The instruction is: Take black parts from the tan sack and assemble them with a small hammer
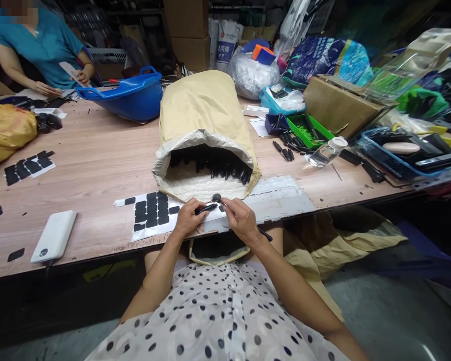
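A wood-grained counter point(97, 145) is stretched across from nine to three o'clock. Behind it, cardboard boxes point(187, 22) are stacked between eleven and twelve. Grey floor point(394, 301) is exposed at four, where a streak of light point(429, 352) is reflected. Toward half past one, the background is sunk in shadow.

Single head-worn view, facing forward and down, across a table point(105, 150), from near its edge

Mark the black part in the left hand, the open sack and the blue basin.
Black part point(207, 208), head view: its exposed length.
Open sack point(203, 103), head view: its outer top.
Blue basin point(133, 103), head view: its side wall.
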Demonstrator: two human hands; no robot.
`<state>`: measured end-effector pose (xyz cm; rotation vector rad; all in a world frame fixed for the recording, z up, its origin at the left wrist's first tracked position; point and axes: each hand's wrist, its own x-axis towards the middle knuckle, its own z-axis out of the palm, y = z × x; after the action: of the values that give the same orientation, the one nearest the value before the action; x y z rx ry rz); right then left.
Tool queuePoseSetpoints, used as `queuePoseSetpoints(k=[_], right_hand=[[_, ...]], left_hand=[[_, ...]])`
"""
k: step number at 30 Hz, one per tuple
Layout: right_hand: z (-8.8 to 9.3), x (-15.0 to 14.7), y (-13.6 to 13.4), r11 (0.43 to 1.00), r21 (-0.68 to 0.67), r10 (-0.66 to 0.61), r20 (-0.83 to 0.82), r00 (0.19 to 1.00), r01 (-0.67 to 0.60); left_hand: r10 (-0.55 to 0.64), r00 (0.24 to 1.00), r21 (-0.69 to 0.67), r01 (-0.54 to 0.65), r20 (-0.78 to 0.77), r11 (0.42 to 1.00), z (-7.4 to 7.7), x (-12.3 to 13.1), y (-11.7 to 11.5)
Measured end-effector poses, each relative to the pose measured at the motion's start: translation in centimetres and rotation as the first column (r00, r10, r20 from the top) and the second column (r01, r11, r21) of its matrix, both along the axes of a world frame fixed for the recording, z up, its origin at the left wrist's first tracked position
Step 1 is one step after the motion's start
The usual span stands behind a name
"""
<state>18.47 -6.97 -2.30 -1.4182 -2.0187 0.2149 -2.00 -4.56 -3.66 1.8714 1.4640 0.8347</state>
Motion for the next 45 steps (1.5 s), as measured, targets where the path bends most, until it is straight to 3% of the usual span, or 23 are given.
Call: queuePoseSetpoints(k=[6,10,16,23,27,31,34,38,41,43,45], right_hand=[[-0.6,0.6,0.1,1.0,-0.019,0.001,0.04,0.999,-0.001],[-0.8,1.5,1.8,0.998,-0.005,-0.061,0.028,0.998,0.061],[-1.8,3.0,5.5,0.993,0.035,-0.116,0.192,0.974,0.112],[-2.8,2.6,5.7,0.991,0.083,-0.123,0.319,0.94,0.102],[-2.7,2.4,5.6,0.991,0.087,-0.126,0.329,0.936,0.103],[-2.8,2.4,5.7,0.99,0.09,-0.132,0.329,0.935,0.109],[-2.9,2.3,5.7,0.989,0.085,-0.139,0.328,0.934,0.118],[-3.0,2.2,5.7,0.989,0.078,-0.141,0.321,0.936,0.122],[-3.1,2.1,5.7,0.989,0.081,-0.144,0.318,0.937,0.124],[-3.1,2.1,5.8,0.989,0.085,-0.144,0.32,0.937,0.123],[-3.1,2.1,5.8,0.988,0.09,-0.145,0.323,0.935,0.122]], left_hand=[[0.011,1.0,0.0,-0.011,-0.013,1.0,0.3,0.1,-0.1],[0.014,0.999,0.001,-0.013,-0.04,1.0,0.5,0.1,-0.1],[0.023,0.994,0.034,-0.019,-0.111,0.999,0.5,0.3,-0.3],[-0.016,0.993,0.047,0.022,-0.118,0.999,0.4,0.0,-0.2],[-0.117,0.992,0.056,0.119,-0.049,0.991,1.4,0.9,-1.5],[-0.363,0.931,-0.058,0.362,-0.02,0.93,1.9,3.1,-4.6],[-0.434,0.89,-0.183,0.408,-0.138,0.894,0.7,4.4,-6.5],[-0.318,0.903,-0.269,0.242,-0.289,0.932,-2.6,4.7,-7.3],[-0.288,0.91,-0.283,0.204,-0.299,0.937,-4.6,4.5,-7.2],[-0.292,0.914,-0.294,0.207,-0.282,0.933,-4.8,4.6,-7.1],[-0.326,0.913,-0.305,0.246,-0.246,0.92,-3.8,5.0,-6.8]])
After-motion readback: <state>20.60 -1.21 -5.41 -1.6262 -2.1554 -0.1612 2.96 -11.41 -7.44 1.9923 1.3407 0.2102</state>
